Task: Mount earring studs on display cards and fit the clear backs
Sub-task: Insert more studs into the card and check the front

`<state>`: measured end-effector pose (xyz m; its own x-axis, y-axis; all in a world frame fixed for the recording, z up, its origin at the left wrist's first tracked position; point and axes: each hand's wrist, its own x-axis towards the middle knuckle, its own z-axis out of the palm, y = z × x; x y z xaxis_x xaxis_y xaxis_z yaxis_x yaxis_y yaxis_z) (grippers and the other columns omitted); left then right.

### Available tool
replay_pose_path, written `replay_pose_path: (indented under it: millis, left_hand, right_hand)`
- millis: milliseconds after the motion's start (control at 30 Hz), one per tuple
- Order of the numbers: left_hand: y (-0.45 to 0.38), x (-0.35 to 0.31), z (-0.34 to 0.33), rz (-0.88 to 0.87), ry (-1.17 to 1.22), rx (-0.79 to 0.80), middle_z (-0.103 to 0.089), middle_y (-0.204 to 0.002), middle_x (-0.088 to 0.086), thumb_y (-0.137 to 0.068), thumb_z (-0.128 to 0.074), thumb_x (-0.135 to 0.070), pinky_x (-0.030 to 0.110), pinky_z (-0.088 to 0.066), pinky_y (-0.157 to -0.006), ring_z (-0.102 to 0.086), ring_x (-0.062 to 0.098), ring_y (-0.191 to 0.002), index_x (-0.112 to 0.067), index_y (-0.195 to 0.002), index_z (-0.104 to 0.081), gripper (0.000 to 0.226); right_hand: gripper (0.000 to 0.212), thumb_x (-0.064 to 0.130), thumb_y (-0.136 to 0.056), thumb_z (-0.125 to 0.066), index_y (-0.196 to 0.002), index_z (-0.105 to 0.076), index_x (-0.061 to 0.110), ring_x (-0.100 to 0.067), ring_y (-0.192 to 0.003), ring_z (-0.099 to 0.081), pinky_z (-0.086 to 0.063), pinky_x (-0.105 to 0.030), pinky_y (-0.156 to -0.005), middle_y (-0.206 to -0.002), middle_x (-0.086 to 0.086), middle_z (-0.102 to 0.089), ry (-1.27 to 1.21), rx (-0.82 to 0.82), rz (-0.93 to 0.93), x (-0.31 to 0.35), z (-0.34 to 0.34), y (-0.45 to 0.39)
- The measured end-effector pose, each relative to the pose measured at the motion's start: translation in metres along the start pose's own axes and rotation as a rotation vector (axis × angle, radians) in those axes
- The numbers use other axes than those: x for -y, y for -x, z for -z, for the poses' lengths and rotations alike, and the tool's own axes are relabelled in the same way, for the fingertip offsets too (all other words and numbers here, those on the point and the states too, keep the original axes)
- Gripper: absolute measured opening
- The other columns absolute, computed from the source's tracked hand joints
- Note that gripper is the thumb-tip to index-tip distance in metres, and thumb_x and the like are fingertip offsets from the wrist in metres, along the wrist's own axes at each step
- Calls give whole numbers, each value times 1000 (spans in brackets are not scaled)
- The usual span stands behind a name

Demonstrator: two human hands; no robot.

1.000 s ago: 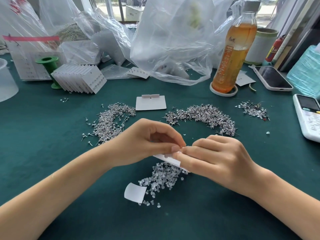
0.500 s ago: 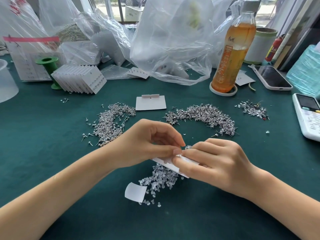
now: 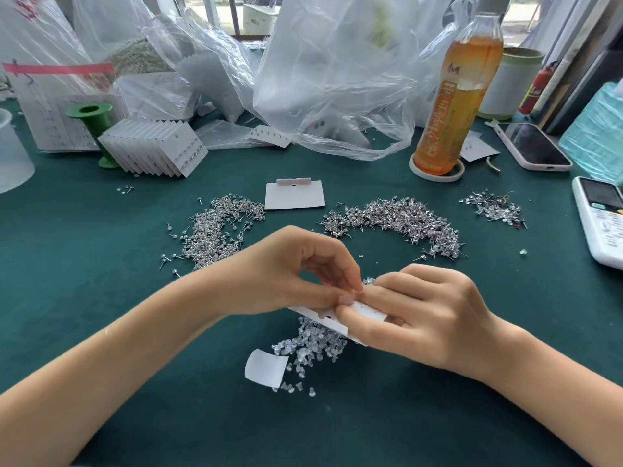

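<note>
Your right hand grips the card just above the clear backs; your left hand pinches narrowly at its edge (what it holds is hidden). Squeeze harder and the card may buckle.

Work surface is a bench covered in dark green felt-like cloth. A window runs along the far edge, admitting daylight. Dark upright panels stand at the far right corner.
</note>
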<state>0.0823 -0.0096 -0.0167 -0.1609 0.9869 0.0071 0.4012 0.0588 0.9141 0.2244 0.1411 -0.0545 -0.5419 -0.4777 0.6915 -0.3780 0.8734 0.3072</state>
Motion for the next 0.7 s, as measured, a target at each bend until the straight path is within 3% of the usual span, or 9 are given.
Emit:
replay_pose_path:
  millis: [100,167,267,333,400,467,567,700]
  left_hand:
    - [-1,0,0,1,20,10,-70,-86,10,-80,-69,2,21,-50,-77,-65,16,-81,-5,-93,-67,15]
    - [-2,-1,-3,-15,108,-86,-70,-91,15,-83,-65,-1,23,-52,-79,-65,16,-84,-2,-98,-66,15]
    - [-4,-3,-3,-125,114,-428,-70,-102,8,-91,-53,-13,18,-49,-83,-65,10,-93,-3,-105,-64,21]
    - [-3,-2,-1,-228,-130,-571,-67,-113,-3,-92,-59,-22,18,-44,-92,-61,6,-107,-13,-111,-62,21]
    - [-1,1,-4,-299,-452,-526,-58,-128,-9,-84,-67,-34,21,-37,-103,-50,4,-122,-22,-124,-55,43]
    - [-2,7,-9,-326,-654,-426,-50,-136,-9,-77,-71,-44,25,-33,-108,-43,6,-129,-20,-133,-48,65]
    - [-3,12,-14,-330,-729,-407,-50,-133,-7,-76,-70,-49,26,-36,-105,-45,8,-124,-17,-136,-46,72]
    - [-3,15,-13,-334,-797,-419,-54,-130,-3,-77,-71,-48,29,-39,-102,-49,15,-119,-13,-136,-46,73]
  right_hand:
    - [22,0,-81,-68,-93,-70,18,-22,-52,-59,-45,-29,-42,-63,-1,-64,10,-1,-4,-1,0,0]
    - [15,6,-86,-67,-97,-69,15,-22,-56,-62,-47,-28,-45,-69,-1,-68,-46,-13,-61,-5,0,0]
    - [11,12,-89,-63,-89,-74,11,-23,-56,-61,-48,-32,-47,-68,-5,-68,-307,-70,-380,-9,0,-1]
    - [5,24,-87,-68,-91,-69,26,-23,-53,-54,-46,-36,-47,-64,-3,-64,-487,-52,-704,-7,0,-1]
    - [12,31,-84,-71,-93,-64,31,-26,-58,-55,-45,-35,-51,-70,2,-67,-792,1,-994,-5,0,-2]
    - [18,31,-78,-69,-95,-66,26,-22,-63,-64,-45,-33,-53,-78,3,-72,-1034,-21,-1143,-4,2,-6]
    - [27,25,-74,-68,-100,-66,16,-21,-71,-71,-54,-40,-59,-86,-5,-75,-1195,-45,-1222,-5,3,-13]
    - [25,16,-81,-66,-106,-66,12,-15,-69,-66,-50,-25,-57,-90,-9,-74,-1265,-31,-1315,-5,2,-16]
